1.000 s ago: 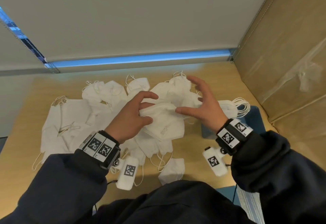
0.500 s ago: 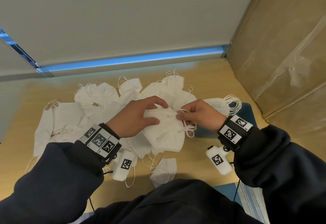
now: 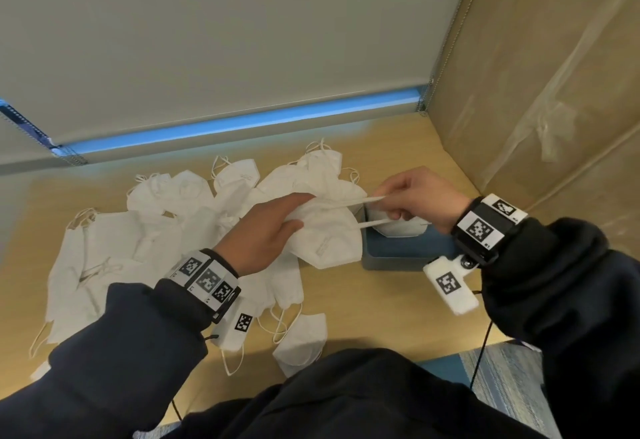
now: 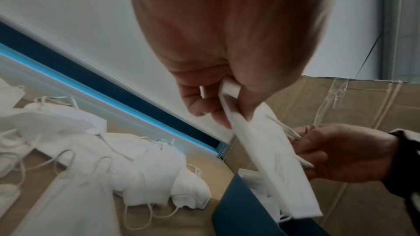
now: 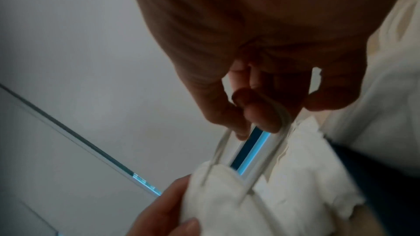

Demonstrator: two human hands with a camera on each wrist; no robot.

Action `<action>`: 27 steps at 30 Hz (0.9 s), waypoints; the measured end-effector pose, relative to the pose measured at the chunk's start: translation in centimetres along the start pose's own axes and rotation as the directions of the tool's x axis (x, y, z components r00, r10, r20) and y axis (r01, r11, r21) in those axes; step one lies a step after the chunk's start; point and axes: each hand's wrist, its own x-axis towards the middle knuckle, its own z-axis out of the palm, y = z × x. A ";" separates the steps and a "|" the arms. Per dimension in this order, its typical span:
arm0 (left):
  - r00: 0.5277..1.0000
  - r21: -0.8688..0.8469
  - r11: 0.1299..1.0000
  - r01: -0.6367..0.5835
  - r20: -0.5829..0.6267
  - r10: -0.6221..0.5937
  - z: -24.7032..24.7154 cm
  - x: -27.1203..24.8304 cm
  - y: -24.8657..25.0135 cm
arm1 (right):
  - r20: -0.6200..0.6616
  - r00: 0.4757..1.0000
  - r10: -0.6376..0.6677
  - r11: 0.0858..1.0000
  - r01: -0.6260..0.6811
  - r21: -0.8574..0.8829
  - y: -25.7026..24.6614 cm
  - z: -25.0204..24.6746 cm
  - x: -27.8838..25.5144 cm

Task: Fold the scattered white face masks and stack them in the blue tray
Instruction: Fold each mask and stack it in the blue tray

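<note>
My left hand [image 3: 268, 231] pinches a folded white face mask [image 3: 327, 238] by its upper edge and holds it above the table, just left of the blue tray [image 3: 398, 257]. My right hand [image 3: 412, 201] grips that mask's ear loops [image 3: 360, 201] and has them stretched taut to the right. In the left wrist view the mask [image 4: 275, 159] hangs edge-on over the tray's corner [image 4: 245, 209]. The right wrist view shows the loops [image 5: 268, 143] running between my curled fingers [image 5: 261, 114]. Folded masks [image 3: 398, 227] lie in the tray, partly hidden by my right hand.
Several loose white masks [image 3: 145, 231] are scattered over the wooden table [image 3: 363, 328], one [image 3: 304, 338] near the front edge. A cardboard box [image 3: 554, 109] walls off the right side, and a grey partition [image 3: 242, 40] stands behind.
My right hand closed on the mask's ear loops and pulled them out to the right. The left hand kept hold of the mask and carried it right, next to the tray.
</note>
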 end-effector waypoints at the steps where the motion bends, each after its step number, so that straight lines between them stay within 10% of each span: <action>1: 1.000 0.010 1.000 -0.016 -0.021 0.016 0.1 0.3 0.5 | -0.076 0.997 -0.011 1.000 0.010 -0.005 0.1 -0.9 0.1; 11: 0.979 0.006 0.997 -0.071 -0.191 0.071 3.7 7.6 6.2 | -0.259 0.965 -0.032 0.986 0.072 0.150 2.1 -8.1 0.0; 21: 0.986 0.259 0.953 -0.157 -0.017 0.167 10.9 10.6 6.6 | -0.323 0.945 -0.046 0.919 -0.087 -0.384 8.5 -9.7 -0.7; 27: 0.993 0.446 0.893 -0.066 -0.061 0.103 11.7 11.1 5.8 | -0.382 0.920 -0.086 0.924 -0.070 -0.376 9.4 -8.6 0.2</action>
